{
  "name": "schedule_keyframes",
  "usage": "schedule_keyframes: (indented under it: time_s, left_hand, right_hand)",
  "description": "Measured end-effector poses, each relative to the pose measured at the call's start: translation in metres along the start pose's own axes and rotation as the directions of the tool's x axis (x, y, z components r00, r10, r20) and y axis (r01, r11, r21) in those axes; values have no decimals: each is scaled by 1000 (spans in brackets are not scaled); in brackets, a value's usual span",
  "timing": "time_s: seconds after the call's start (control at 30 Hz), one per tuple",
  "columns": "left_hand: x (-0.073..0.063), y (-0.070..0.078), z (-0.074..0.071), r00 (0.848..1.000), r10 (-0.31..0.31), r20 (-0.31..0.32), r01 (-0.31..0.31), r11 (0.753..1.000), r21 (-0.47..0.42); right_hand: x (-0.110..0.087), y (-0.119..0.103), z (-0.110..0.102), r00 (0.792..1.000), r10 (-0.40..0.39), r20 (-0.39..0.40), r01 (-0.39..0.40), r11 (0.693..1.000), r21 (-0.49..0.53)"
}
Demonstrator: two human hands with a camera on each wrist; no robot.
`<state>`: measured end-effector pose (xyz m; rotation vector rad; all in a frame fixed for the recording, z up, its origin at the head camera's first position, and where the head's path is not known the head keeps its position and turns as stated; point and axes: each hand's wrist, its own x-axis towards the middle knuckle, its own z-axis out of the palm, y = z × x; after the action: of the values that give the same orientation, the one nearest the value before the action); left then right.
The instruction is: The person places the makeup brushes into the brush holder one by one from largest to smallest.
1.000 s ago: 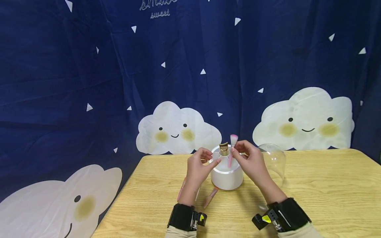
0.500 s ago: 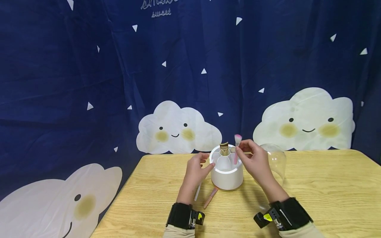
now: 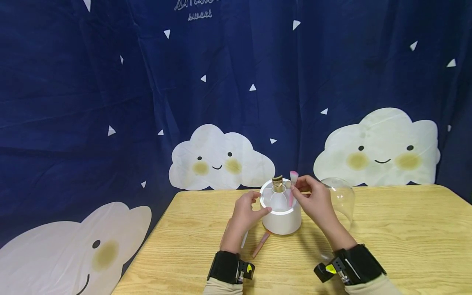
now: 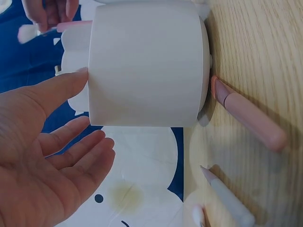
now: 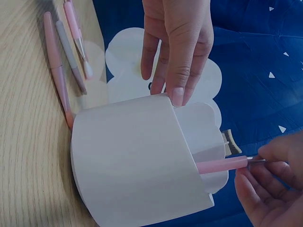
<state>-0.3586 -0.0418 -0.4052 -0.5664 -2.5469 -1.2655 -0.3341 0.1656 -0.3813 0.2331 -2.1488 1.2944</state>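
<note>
A white round holder point(image 3: 282, 224) with an inner divider stands on the table. My right hand point(image 3: 318, 200) pinches a pink makeup brush point(image 3: 291, 199) near its metal collar, bristles up. In the right wrist view the lower end of the brush's pink handle point(image 5: 222, 165) is hidden inside the holder's rim, on the right side. My left hand point(image 3: 245, 215) is at the holder's left side, its thumb touching the rim and the other fingers loosely extended, as the left wrist view shows. A gold-coloured piece point(image 3: 277, 183) rises from the holder's middle.
A clear dome point(image 3: 343, 198) stands right of the holder, behind my right forearm. Before the holder lie a brownish-pink brush point(image 3: 262, 244) and a white-handled one point(image 3: 244, 239). Another pink brush point(image 5: 72, 21) lies beside them. A blue curtain point(image 3: 236, 61) hangs behind the table point(image 3: 405, 237).
The brush has moved right from near the holder's centre, then lowered slightly into its right side. My left thumb has come down from above the holder onto its rim.
</note>
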Motion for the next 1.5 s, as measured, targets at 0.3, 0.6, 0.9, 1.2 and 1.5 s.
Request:
schedule_keyframes:
  time_s: [0.3,0.6,0.9,1.2,1.5]
  left_hand:
    - [0,2,3,1000,17,1,-17,1000,-11]
    - [-1,4,3,1000,23,10,-23,1000,-11]
    - [-1,5,3,1000,15,20,-14,1000,-14]
    - [-2,6,2,999,-4,31,5,1000,-14]
    - [-1,5,3,999,-4,31,5,1000,-14]
  right_hand:
    - [-1,3,1,999,-2,49,5,998,-62]
    - [-1,7,3,997,-47,66,55,992,-117]
    - [-1,9,4,993,-43,109,58,989,-138]
    - [-3,7,4,991,-21,132,41,988,-146]
    - [-4,6,3,988,11,156,14,987,-158]
